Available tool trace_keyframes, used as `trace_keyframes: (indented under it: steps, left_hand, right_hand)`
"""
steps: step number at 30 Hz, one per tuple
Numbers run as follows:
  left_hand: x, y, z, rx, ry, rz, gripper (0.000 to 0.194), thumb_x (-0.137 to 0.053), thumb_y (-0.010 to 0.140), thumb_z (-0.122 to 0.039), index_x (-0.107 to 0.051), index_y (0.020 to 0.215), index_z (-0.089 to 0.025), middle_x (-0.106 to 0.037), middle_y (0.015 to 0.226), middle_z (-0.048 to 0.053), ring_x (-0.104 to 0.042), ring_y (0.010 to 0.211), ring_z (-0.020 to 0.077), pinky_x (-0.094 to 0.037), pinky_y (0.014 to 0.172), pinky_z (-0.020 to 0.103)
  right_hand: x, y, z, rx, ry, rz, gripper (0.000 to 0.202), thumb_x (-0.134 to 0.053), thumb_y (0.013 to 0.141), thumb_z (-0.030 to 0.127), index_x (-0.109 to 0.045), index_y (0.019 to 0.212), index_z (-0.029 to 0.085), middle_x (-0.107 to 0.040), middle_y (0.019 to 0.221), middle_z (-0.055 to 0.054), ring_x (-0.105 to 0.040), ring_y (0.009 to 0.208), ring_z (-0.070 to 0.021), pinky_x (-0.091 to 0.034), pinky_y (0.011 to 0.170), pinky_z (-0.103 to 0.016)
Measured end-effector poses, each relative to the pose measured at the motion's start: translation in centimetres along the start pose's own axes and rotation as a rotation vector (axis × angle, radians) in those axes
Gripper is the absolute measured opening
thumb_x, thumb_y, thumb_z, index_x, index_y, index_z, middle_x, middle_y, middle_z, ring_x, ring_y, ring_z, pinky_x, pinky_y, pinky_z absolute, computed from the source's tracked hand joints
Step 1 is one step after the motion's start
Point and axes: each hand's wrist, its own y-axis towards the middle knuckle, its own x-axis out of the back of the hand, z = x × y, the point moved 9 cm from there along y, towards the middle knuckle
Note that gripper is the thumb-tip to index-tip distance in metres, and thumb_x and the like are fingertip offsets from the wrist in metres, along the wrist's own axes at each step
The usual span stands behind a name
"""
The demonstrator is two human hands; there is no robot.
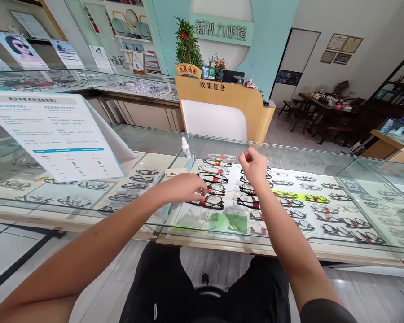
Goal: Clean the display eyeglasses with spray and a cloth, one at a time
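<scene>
Left hand (189, 188), fingers loosely curled, over black red-tagged eyeglass frames (213, 201) in glass display case (289, 157) | right hand (255, 164), half-fisted, farther across; cannot tell whether either grips anything | white spray bottle (186, 149) upright beyond left hand | judged best: light touch, slow wrists, no weight on the glass, bottle given room

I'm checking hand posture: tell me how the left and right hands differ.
The left hand points rightward, loosely bent; the right hand points toward the cashier desk, curled like a loose fist. The right appears higher in view than the left. Both are bare, over the glass display counter.
</scene>
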Motion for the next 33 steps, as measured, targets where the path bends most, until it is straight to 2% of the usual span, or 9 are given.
trace_keyframes:
  steps: [5,10,18,20,24,26,28,30,33]
  left_hand:
    - [1.7,2.1,1.2,0.074,0.119,-0.057,0.025,-0.071,0.098,-0.037,-0.084,0.115,-0.025,-0.084,0.112,0.007,-0.074,0.101,0.0284,-0.036,0.071,0.033]
    - [1.1,3.9,1.5,0.028,0.106,-0.023,0.02,-0.069,0.095,-0.029,-0.088,0.101,-0.029,-0.085,0.106,0.004,-0.075,0.097,0.0266,-0.037,0.072,0.033]
    - [0.5,4.4,1.8,-0.038,0.043,-0.03,0.018,-0.072,0.089,-0.028,-0.09,0.092,-0.031,-0.083,0.094,0.004,-0.072,0.086,0.0252,-0.035,0.069,0.033]
    - [1.0,4.1,1.5,-0.059,0.026,-0.057,0.018,-0.071,0.089,-0.028,-0.089,0.091,-0.03,-0.083,0.093,0.004,-0.072,0.087,0.0255,-0.036,0.07,0.033]
    - [3.3,3.2,0.0,-0.141,-0.096,-0.143,0.017,-0.07,0.09,-0.031,-0.087,0.089,-0.029,-0.084,0.094,0.003,-0.073,0.088,0.0247,-0.04,0.073,0.032]
    - [4.8,3.1,-0.5,-0.193,-0.21,-0.213,0.017,-0.072,0.091,-0.037,-0.086,0.09,-0.028,-0.082,0.091,0.003,-0.071,0.084,0.0234,-0.042,0.072,0.032]
    - [6.3,3.5,-0.2,-0.198,-0.32,-0.34,0.023,-0.073,0.092,-0.046,-0.085,0.091,-0.027,-0.077,0.084,0.003,-0.064,0.076,0.0217,-0.04,0.069,0.032]
    - [7.4,4.2,0.7,-0.179,-0.424,-0.53,0.029,-0.073,0.093,-0.052,-0.083,0.091,-0.024,-0.07,0.082,0.003,-0.059,0.075,0.0206,-0.041,0.07,0.032]
    - [7.7,5.0,2.1,-0.218,-0.631,-0.807,0.027,-0.072,0.094,-0.049,-0.076,0.092,-0.022,-0.069,0.097,0.005,-0.064,0.092,0.0217,-0.048,0.088,0.034]
  right_hand:
    - [-0.1,0.0,-0.1,0.01,-0.017,-0.012,0.024,-0.057,0.089,0.035,-0.044,0.07,0.026,-0.053,0.062,0.004,-0.047,0.061,-0.0153,-0.035,0.066,-0.031]
    - [-0.2,0.1,0.1,0.029,-0.01,-0.011,0.02,-0.057,0.089,0.033,-0.044,0.074,0.026,-0.055,0.068,0.004,-0.051,0.066,-0.0166,-0.037,0.068,-0.031]
    - [-0.1,0.2,-0.2,-0.016,0.055,-0.008,0.007,-0.059,0.086,0.029,-0.053,0.084,0.027,-0.064,0.073,0.004,-0.059,0.067,-0.0175,-0.044,0.072,-0.032]
    - [0.2,0.3,-0.3,-0.03,0.079,-0.01,0.004,-0.059,0.086,0.03,-0.058,0.088,0.027,-0.07,0.078,0.003,-0.066,0.071,-0.0188,-0.049,0.075,-0.033]
    - [1.2,0.5,-0.6,-0.05,0.117,-0.062,0.013,-0.061,0.088,0.033,-0.067,0.097,0.026,-0.076,0.082,0.0,-0.072,0.075,-0.0216,-0.055,0.081,-0.036]
    - [1.6,0.5,-0.7,-0.055,0.124,-0.091,0.015,-0.062,0.088,0.034,-0.069,0.099,0.026,-0.077,0.082,0.0,-0.073,0.075,-0.0222,-0.056,0.082,-0.037]
    - [1.8,0.5,-0.6,-0.049,0.134,-0.096,0.016,-0.062,0.089,0.033,-0.07,0.1,0.025,-0.078,0.082,-0.001,-0.074,0.075,-0.0223,-0.058,0.082,-0.037]
    - [1.6,0.4,-0.3,-0.029,0.14,-0.077,0.016,-0.064,0.088,0.032,-0.072,0.1,0.025,-0.079,0.082,-0.001,-0.076,0.076,-0.0227,-0.059,0.083,-0.038]
    - [0.7,0.0,0.4,0.011,0.147,-0.028,0.015,-0.066,0.087,0.029,-0.075,0.099,0.026,-0.081,0.085,-0.002,-0.078,0.081,-0.0241,-0.06,0.087,-0.039]
